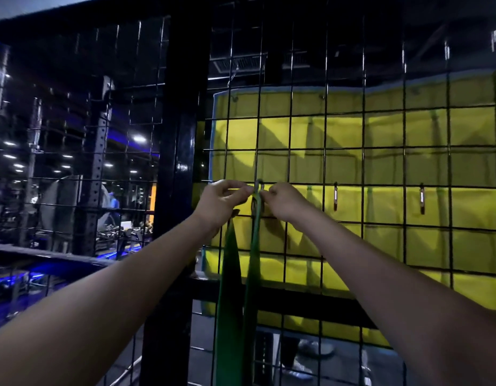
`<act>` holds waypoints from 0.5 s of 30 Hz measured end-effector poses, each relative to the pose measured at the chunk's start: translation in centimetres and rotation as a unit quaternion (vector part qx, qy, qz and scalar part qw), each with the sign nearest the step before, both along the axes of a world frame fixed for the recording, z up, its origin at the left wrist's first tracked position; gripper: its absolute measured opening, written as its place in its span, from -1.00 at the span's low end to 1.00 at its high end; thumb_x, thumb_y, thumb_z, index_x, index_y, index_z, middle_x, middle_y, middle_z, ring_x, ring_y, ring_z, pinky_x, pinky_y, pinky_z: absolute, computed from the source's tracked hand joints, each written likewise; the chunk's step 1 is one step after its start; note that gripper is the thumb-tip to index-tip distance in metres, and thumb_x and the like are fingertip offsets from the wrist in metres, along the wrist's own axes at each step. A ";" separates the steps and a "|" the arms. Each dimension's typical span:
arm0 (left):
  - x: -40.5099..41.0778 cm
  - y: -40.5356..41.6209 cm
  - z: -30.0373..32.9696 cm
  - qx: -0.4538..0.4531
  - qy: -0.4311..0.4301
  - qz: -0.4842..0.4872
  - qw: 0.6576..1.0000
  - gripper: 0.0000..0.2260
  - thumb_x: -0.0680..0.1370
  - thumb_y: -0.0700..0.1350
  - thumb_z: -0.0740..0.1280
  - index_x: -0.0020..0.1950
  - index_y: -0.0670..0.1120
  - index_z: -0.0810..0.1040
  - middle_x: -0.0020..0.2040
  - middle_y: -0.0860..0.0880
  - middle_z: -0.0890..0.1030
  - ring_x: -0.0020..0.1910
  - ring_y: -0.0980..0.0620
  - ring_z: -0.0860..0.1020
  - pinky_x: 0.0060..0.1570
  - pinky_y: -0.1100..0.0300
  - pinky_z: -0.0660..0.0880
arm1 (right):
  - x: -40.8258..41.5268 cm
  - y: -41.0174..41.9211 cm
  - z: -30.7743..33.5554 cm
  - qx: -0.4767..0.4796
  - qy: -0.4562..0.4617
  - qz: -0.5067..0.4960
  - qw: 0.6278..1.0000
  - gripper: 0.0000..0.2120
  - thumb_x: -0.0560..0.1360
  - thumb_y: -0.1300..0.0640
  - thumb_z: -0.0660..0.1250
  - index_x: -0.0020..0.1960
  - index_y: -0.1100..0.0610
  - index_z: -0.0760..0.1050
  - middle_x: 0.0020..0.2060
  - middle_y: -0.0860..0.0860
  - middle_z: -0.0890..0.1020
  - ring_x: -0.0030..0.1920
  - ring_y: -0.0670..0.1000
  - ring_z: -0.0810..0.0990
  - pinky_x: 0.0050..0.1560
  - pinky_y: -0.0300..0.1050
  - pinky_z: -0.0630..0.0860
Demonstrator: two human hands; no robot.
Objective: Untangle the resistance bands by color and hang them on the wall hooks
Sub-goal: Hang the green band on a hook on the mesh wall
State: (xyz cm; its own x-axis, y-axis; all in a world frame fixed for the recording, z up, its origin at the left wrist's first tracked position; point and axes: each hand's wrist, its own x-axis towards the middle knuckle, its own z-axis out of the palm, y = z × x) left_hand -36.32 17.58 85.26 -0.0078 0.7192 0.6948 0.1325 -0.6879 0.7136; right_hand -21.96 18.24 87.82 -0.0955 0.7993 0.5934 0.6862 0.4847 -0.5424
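A green resistance band (230, 288) hangs in two strands down the black wire grid wall (324, 168). Its top loop sits at a metal hook (259, 188) on the grid. My left hand (221, 201) pinches the band's top just left of the hook. On the hook's right side, my right hand (285, 200) pinches the band, fingers curled. Two more hooks, one (335, 196) and another (422, 197), hang bare further right on the same wire row.
A yellow banner (380, 162) hangs behind the grid. A thick black post (180, 162) stands left of the hands. Gym racks (99, 162) and ceiling lights show through the mesh at left. Someone's shoes (313, 349) show low behind the grid.
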 end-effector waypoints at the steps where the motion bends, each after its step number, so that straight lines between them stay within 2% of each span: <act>1: 0.1 0.2 0.1 -0.003 -0.011 -0.007 1.000 -0.78 0.48 -0.08 0.39 0.08 -0.14 0.56 -0.10 -0.01 0.63 -0.04 0.04 0.58 -0.21 0.19 0.43 | -0.3 0.5 0.2 -0.014 0.014 -0.002 1.000 -0.66 0.60 0.00 0.15 0.11 0.27 0.49 -0.20 0.10 0.49 -0.15 0.07 0.44 -0.32 -0.17 0.30; 2: 0.2 0.4 0.2 -0.004 -0.018 -0.008 1.000 -0.74 0.47 -0.09 0.40 0.10 -0.17 0.55 -0.10 -0.02 0.63 -0.05 0.04 0.58 -0.22 0.19 0.43 | -0.6 1.2 0.4 -0.027 0.035 -0.001 0.999 -0.68 0.59 -0.01 0.16 0.10 0.24 0.49 -0.23 0.08 0.50 -0.19 0.07 0.44 -0.37 -0.18 0.27; 4: 0.4 0.7 0.3 -0.001 -0.022 -0.004 1.000 -0.74 0.46 -0.10 0.42 0.08 -0.19 0.55 -0.10 -0.03 0.62 -0.08 0.06 0.57 -0.22 0.20 0.44 | -1.0 2.6 0.7 -0.045 0.094 0.008 0.995 -0.72 0.56 -0.04 0.22 0.04 0.19 0.46 -0.13 0.13 0.59 -0.17 0.11 0.52 -0.34 -0.17 0.37; 5: 0.5 0.8 0.3 0.002 -0.023 -0.003 1.000 -0.76 0.45 -0.11 0.42 0.05 -0.20 0.57 -0.11 -0.03 0.62 -0.09 0.07 0.56 -0.22 0.21 0.44 | -1.1 3.0 0.9 -0.047 0.116 0.010 0.992 -0.72 0.54 -0.05 0.25 0.03 0.19 0.44 -0.07 0.14 0.60 -0.14 0.12 0.54 -0.31 -0.15 0.41; 9: 0.5 1.0 0.5 0.005 -0.026 -0.009 1.000 -0.79 0.44 -0.11 0.43 -0.02 -0.21 0.59 -0.13 -0.05 0.62 -0.12 0.07 0.55 -0.23 0.22 0.42 | -1.6 3.6 1.3 -0.053 0.173 0.004 0.983 -0.62 0.46 -0.01 0.39 0.09 0.26 0.46 -0.04 0.18 0.57 -0.05 0.16 0.60 -0.22 -0.10 0.53; 11: 0.4 1.1 0.8 0.009 -0.022 -0.006 1.000 -0.81 0.44 -0.12 0.43 -0.04 -0.21 0.60 -0.11 -0.07 0.62 -0.10 0.05 0.54 -0.22 0.20 0.42 | -1.7 4.1 1.4 -0.062 0.208 0.015 0.976 -0.56 0.36 0.01 0.48 0.06 0.28 0.46 -0.04 0.20 0.59 -0.06 0.20 0.63 -0.14 0.05 0.61; 13: 0.1 1.1 0.9 0.012 -0.017 0.001 1.000 -0.82 0.43 -0.11 0.44 -0.05 -0.20 0.61 -0.09 -0.08 0.61 -0.08 0.03 0.54 -0.20 0.20 0.43 | -1.6 5.4 1.3 -0.076 0.226 0.023 0.971 -0.50 0.28 0.02 0.53 0.04 0.31 0.47 -0.04 0.24 0.63 -0.12 0.26 0.65 -0.18 0.23 0.61; 15: -0.1 1.1 0.9 0.016 -0.007 0.009 1.000 -0.80 0.44 -0.11 0.44 -0.03 -0.21 0.61 -0.06 -0.11 0.61 -0.07 0.02 0.54 -0.18 0.19 0.45 | -1.5 7.8 1.2 -0.070 0.227 0.020 0.971 -0.50 0.25 0.02 0.55 0.02 0.29 0.49 -0.06 0.25 0.64 -0.14 0.27 0.66 -0.22 0.25 0.61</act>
State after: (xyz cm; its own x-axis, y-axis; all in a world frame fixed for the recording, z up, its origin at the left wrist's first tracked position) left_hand -36.41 18.68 86.21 -0.0307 0.6969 0.7165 0.1355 -0.7073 0.6938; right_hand -23.49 26.05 89.06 0.1187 0.8764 0.4667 0.3427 0.4050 -0.8476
